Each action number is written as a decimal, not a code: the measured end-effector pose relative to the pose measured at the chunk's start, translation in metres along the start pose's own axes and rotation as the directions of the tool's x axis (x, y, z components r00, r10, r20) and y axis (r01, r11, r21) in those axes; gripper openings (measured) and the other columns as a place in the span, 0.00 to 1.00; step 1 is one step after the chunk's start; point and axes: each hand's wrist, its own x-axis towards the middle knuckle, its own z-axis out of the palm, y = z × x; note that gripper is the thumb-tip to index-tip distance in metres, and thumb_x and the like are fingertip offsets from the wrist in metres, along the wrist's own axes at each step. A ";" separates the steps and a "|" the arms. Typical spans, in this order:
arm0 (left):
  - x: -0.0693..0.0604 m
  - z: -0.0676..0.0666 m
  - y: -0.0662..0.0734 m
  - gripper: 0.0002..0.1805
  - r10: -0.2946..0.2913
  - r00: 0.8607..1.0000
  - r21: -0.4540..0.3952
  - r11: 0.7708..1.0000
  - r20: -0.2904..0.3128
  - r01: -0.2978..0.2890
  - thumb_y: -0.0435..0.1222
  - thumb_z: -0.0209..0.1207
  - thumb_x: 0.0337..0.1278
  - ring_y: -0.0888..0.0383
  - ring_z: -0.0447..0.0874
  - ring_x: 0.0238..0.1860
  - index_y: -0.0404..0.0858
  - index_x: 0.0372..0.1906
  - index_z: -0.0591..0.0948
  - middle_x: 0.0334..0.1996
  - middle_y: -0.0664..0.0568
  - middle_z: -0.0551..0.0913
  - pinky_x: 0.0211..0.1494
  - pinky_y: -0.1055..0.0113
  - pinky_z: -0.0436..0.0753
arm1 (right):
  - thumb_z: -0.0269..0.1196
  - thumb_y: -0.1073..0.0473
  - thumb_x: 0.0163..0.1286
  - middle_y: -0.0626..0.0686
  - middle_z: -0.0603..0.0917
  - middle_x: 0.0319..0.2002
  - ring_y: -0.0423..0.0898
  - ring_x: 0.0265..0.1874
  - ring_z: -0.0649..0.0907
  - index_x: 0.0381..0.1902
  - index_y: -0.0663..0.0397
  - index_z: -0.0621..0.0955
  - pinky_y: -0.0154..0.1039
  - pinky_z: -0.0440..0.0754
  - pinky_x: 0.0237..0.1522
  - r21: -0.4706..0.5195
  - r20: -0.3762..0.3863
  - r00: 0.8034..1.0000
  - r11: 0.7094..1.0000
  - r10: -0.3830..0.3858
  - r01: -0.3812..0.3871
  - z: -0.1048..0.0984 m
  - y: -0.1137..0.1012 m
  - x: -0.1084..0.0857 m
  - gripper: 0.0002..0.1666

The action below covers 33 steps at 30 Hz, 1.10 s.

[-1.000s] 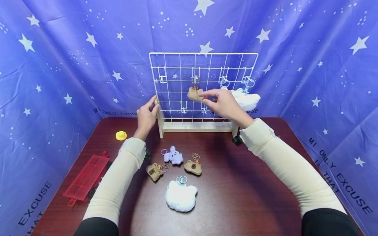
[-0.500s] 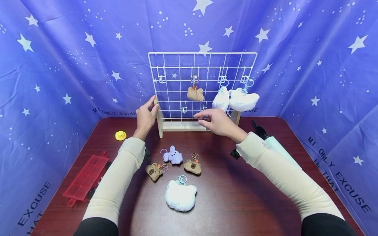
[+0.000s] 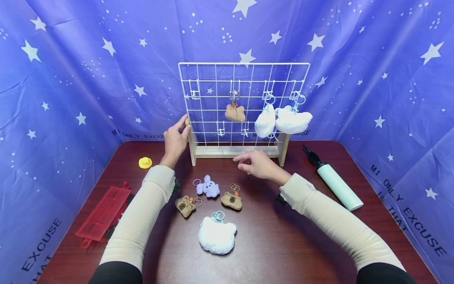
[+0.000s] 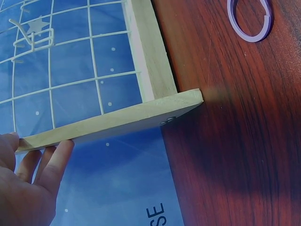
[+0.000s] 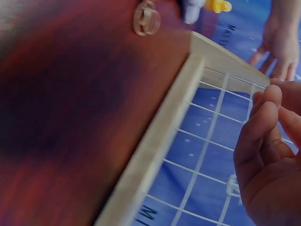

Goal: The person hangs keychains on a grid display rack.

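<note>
A white wire grid rack (image 3: 205, 102) stands on wooden feet at the back. My left hand (image 3: 176, 138) pinches its left wooden upright (image 4: 113, 113) between thumb and fingers. On its hooks hang a brown plush keychain (image 3: 235, 113) and two white plush keychains, one narrow (image 3: 265, 123) and one wide (image 3: 293, 121). My right hand (image 3: 260, 163), fingers loosely bent and holding nothing, hovers in front of the rack's bottom bar. On the table lie a purple plush keychain (image 3: 208, 187), two brown bear keychains, left (image 3: 185, 207) and right (image 3: 232, 201), and a white plush keychain (image 3: 217, 236).
A yellow rubber duck (image 3: 145, 163) and a red translucent toy trailer (image 3: 104, 215) are at the left. A pale green hand pump (image 3: 339, 186) with a black nozzle lies at the right. Bare hooks (image 3: 195, 94) show on the grid. Blue star-patterned cloth surrounds the table.
My right hand has left the hanging brown plush keychain and come down and toward me, uncovering the narrow white plush keychain and the pump. My left hand stays on the upright.
</note>
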 end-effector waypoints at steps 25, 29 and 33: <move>0.000 0.001 0.001 0.24 0.013 1.000 -0.008 1.000 -0.010 -0.013 0.43 0.64 0.68 0.48 0.92 0.40 0.58 0.67 0.79 0.52 0.50 0.89 0.40 0.57 0.90 | 0.74 0.59 0.60 0.45 0.87 0.33 0.38 0.36 0.83 0.47 0.51 0.90 0.35 0.81 0.44 -0.158 0.177 0.984 0.987 -0.007 0.035 0.053 0.034 -0.006 0.15; 0.000 0.001 0.000 0.24 0.019 1.000 0.000 1.000 -0.020 -0.019 0.43 0.65 0.67 0.46 0.91 0.43 0.58 0.67 0.80 0.52 0.50 0.89 0.48 0.55 0.88 | 0.76 0.57 0.59 0.45 0.86 0.33 0.38 0.35 0.82 0.47 0.49 0.90 0.34 0.80 0.43 -0.184 0.188 0.982 0.982 -0.014 0.049 0.058 0.036 -0.006 0.16; 0.001 0.001 -0.001 0.24 0.017 1.000 0.006 1.000 -0.024 -0.017 0.43 0.65 0.67 0.45 0.90 0.44 0.58 0.66 0.80 0.51 0.50 0.90 0.53 0.54 0.87 | 0.77 0.57 0.57 0.44 0.85 0.32 0.38 0.35 0.81 0.46 0.47 0.90 0.34 0.80 0.43 -0.184 0.185 0.983 0.982 -0.004 0.039 0.061 0.035 -0.005 0.17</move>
